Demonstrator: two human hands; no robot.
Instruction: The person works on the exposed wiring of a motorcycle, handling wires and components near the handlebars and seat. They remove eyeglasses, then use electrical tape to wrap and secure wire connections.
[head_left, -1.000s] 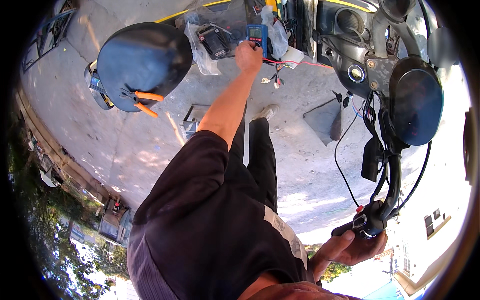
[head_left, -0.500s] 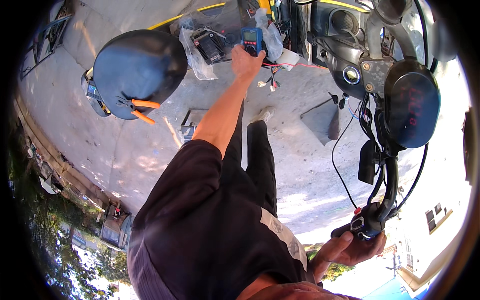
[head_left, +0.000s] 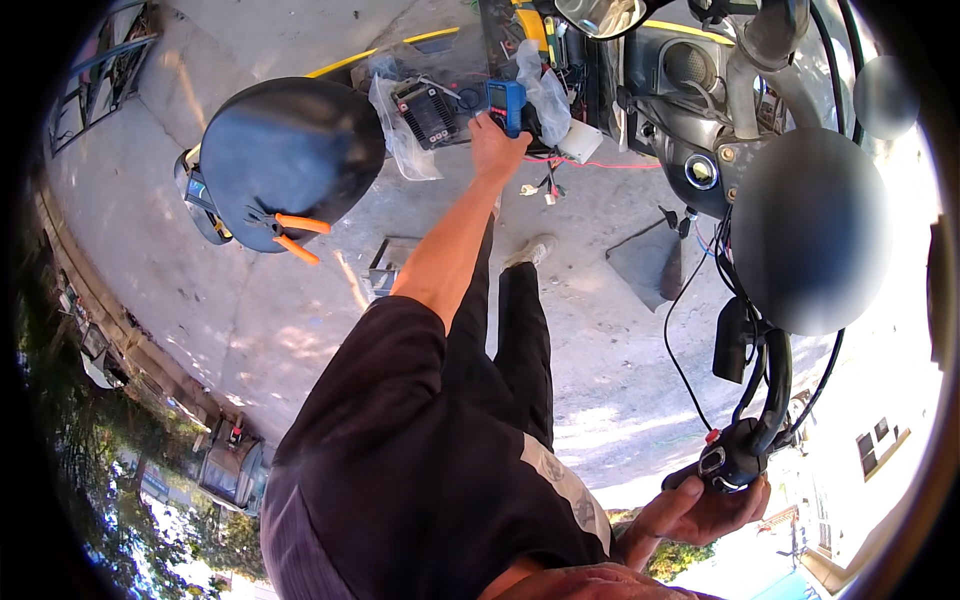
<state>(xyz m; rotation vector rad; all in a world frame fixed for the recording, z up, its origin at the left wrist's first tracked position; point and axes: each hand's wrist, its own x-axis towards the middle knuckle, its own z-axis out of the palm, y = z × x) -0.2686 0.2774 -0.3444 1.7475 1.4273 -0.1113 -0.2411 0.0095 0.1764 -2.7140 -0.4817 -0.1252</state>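
My left hand (head_left: 495, 148) is stretched far forward and grips the lower end of a blue multimeter (head_left: 507, 102) that lies by the scooter's open footwell. Next to it sits a black finned control box (head_left: 428, 110) in a clear plastic bag. Red wire (head_left: 600, 164) and white connectors (head_left: 580, 141) trail from the scooter body (head_left: 700, 120). My right hand (head_left: 700, 512) is low at the right, closed around the end of the black handlebar with its switch cluster (head_left: 738, 458).
A dark rounded seat or cover (head_left: 290, 160) lies on the concrete at the left with orange-handled pliers (head_left: 290, 235) on it. A small metal bracket (head_left: 385, 265) and a grey panel (head_left: 650, 265) lie on the ground. A round mirror (head_left: 810, 230) stands above the handlebar.
Both hands keep their hold. The view has shifted slightly, so the multimeter and the seat now sit a little lower in the picture.
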